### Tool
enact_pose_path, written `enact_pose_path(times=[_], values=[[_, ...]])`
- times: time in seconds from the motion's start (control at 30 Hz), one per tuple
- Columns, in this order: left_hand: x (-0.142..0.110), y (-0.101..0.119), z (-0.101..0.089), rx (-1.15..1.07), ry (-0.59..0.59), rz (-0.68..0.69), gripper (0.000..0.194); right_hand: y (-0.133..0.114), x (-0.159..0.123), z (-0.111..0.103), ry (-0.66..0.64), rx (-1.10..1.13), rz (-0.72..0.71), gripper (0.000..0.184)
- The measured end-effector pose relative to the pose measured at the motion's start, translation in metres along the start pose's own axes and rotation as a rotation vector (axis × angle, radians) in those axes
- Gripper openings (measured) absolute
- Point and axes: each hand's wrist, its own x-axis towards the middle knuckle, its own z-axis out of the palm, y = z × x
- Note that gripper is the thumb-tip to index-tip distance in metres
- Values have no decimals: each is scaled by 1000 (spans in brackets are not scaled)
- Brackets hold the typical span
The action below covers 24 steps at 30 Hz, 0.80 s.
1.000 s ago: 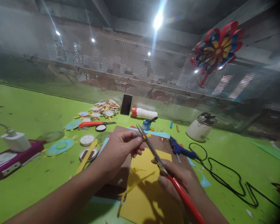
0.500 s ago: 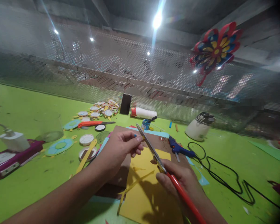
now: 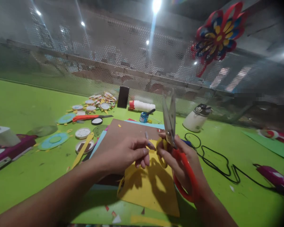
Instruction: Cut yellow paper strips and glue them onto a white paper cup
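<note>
My right hand (image 3: 180, 164) grips a pair of scissors (image 3: 169, 121) with a red handle. The blades point up and stand slightly apart, smeared by motion. A yellow loop (image 3: 162, 154) sits by the fingers of that hand; I cannot tell whether it belongs to the scissors. My left hand (image 3: 130, 153) hovers just left of it, thumb and index finger close together and the others curled; anything between them is too small to name. Beneath both hands lies a yellow sheet (image 3: 149, 192) on a brown board (image 3: 123, 130), with shadows across it.
Left are a utility knife (image 3: 86, 118), round clock-like pieces (image 3: 82, 133), a yellow strip (image 3: 82, 151) and a purple power strip (image 3: 1, 160). Behind stand a phone (image 3: 123, 97), a white roll (image 3: 142, 106) and a blue jar (image 3: 144, 117). A black cord (image 3: 217, 159) winds right, below a white sprayer (image 3: 196, 119).
The scissors have swung upright and right, their blades now parted. My left hand has moved slightly lower in view. The narrow yellow strips across the sheet are mostly out of sight.
</note>
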Motion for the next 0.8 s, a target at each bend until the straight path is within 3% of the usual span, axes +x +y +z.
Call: enact_pose_path(times=[0.13,0.33,0.67,0.8], values=[[-3,-1,3,-6,-86,28,18,-3,-1,1,-71,135,34,36],[-2,2,5,-33,-77,-34,19,-2,-1,3,-181,305,44,37],[5,-11,10,-259,133,-32,21,-10,-2,15,68,415,132,27],[7,-19,11,-335,146,-17,15,-9,-3,20,188,383,125,26]])
